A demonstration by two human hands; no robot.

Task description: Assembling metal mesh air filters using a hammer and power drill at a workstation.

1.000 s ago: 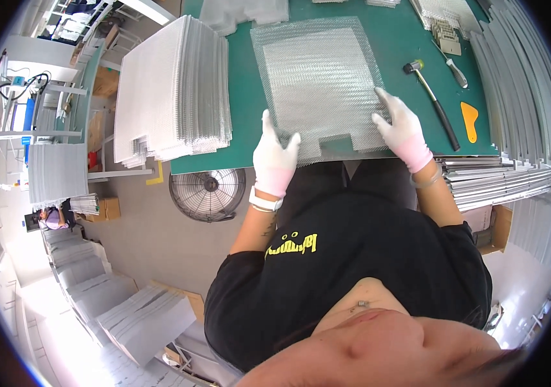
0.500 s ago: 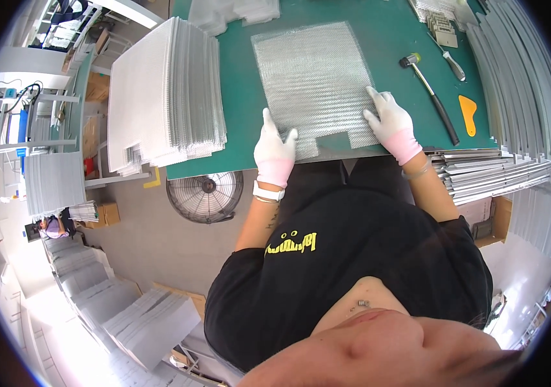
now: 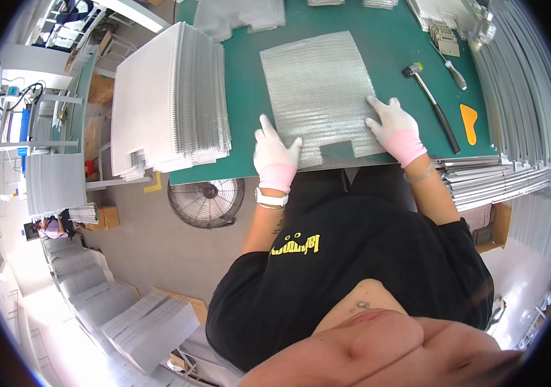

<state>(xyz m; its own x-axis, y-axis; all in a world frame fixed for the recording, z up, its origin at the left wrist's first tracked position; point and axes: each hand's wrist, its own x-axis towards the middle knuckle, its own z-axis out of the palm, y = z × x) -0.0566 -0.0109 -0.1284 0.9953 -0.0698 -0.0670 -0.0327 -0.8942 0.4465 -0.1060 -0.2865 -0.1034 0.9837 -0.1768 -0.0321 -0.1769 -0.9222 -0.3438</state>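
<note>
A silvery metal mesh sheet [image 3: 317,90] with a notch in its near edge lies on the green tabletop [image 3: 243,84] in front of me. My left hand [image 3: 275,157], in a white glove with a pink cuff, is at its near left corner with fingers spread. The thumb is at the sheet's edge; whether it presses there I cannot tell. My right hand [image 3: 396,131], gloved alike, is at the right edge. Its fingers are apart, with thumb and fingertips at the rim. Neither hand is wrapped round anything.
A tall stack of mesh sheets [image 3: 153,97] stands at the left. On the right lie a mallet [image 3: 433,106], a screwdriver [image 3: 454,72] and an orange scraper [image 3: 468,124]. Metal strips [image 3: 482,180] jut below the right table edge. A fan [image 3: 206,201] stands on the floor.
The mesh sheet has shifted slightly toward me and right. My left fingers have spread wider. The whole view has moved a little, showing more of the table's far side.
</note>
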